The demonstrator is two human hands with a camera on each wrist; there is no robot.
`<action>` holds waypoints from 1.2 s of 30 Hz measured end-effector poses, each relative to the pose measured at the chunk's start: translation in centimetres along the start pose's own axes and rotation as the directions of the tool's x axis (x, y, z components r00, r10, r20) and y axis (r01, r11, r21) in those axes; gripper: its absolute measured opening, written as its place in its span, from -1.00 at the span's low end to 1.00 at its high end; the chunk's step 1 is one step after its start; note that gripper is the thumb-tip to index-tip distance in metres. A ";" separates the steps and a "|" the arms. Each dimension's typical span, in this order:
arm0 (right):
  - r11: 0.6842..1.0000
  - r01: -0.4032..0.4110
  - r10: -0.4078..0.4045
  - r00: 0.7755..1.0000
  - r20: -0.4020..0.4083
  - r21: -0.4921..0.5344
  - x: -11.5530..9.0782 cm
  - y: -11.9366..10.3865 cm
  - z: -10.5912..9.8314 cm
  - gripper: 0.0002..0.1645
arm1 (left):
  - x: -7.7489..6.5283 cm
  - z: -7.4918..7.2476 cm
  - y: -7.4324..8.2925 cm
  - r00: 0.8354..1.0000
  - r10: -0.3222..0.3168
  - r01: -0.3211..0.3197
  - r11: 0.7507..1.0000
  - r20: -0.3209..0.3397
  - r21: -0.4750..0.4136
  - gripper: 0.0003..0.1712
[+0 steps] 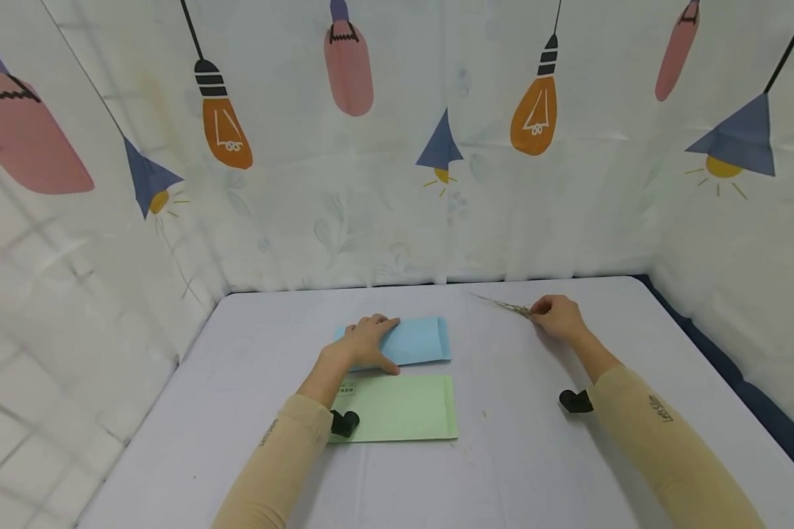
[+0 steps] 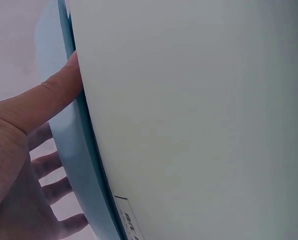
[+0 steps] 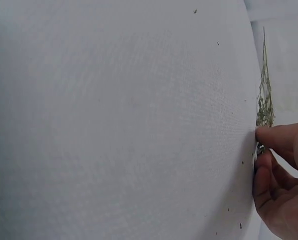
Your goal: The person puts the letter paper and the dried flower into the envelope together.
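Note:
A blue paper envelope (image 1: 420,342) lies on the table, with a green paper envelope (image 1: 410,411) just nearer. My left hand (image 1: 368,344) spans the blue envelope's left part and holds it across its width. The thumb is at the near edge, beside the green envelope, and the fingers reach the far edge. In the left wrist view the fingertips are partly hidden behind the blue paper. My right hand (image 1: 559,317) pinches a thin sprig of dried grass (image 3: 264,102) by its lower end. Its fine tips point left and away in the head view.
A white cloth (image 1: 509,455) covers the table. Small dark crumbs are scattered on it in the right wrist view. White curtains (image 1: 397,220) printed with lamps hang behind and at both sides. Dark fabric (image 1: 734,375) runs along the right table edge.

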State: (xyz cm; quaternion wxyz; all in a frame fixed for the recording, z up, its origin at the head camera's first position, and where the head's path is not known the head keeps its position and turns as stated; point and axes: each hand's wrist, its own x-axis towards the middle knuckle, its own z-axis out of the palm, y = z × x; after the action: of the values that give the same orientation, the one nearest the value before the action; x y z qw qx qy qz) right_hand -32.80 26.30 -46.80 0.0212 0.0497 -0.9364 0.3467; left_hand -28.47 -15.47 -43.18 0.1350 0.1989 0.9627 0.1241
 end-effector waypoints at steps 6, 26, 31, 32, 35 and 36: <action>1.000 -0.023 0.023 1.000 0.008 0.019 -0.1 -0.1 -0.1 -0.79 | 0.0 0.0 -0.1 1.000 0.002 -0.002 1.000 0.001 0.000 0.21; 0.985 -0.052 0.032 0.992 0.122 0.165 -1.7 -0.9 -0.7 -0.72 | 0.3 0.1 -0.2 1.000 -0.001 0.001 1.000 0.011 0.024 0.22; 0.977 -0.064 0.024 0.981 0.195 0.202 -1.9 -1.2 -0.5 -0.71 | 0.3 0.0 -0.2 1.000 -0.001 0.001 1.000 0.007 0.030 0.22; 0.976 -0.067 0.024 0.979 0.203 0.208 -1.9 -1.2 -0.5 -0.71 | 0.2 0.0 -0.2 1.000 0.000 0.000 1.000 0.007 0.027 0.22; 0.971 -0.057 0.002 0.973 0.232 0.230 -2.1 -1.4 -0.5 -0.71 | 0.2 0.0 -0.2 1.000 0.001 -0.001 1.000 0.008 0.022 0.22; 0.971 -0.052 -0.007 0.970 0.243 0.235 -2.2 -1.5 -0.6 -0.70 | 0.2 0.0 -0.1 1.000 0.001 -0.001 1.000 0.009 0.020 0.22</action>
State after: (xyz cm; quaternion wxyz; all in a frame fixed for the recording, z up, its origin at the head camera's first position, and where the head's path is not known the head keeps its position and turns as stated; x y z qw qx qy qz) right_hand -30.46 25.72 -45.56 -0.1032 0.0829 -0.8837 0.4489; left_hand -28.70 -15.51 -43.26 0.1372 0.2011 0.9632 0.1139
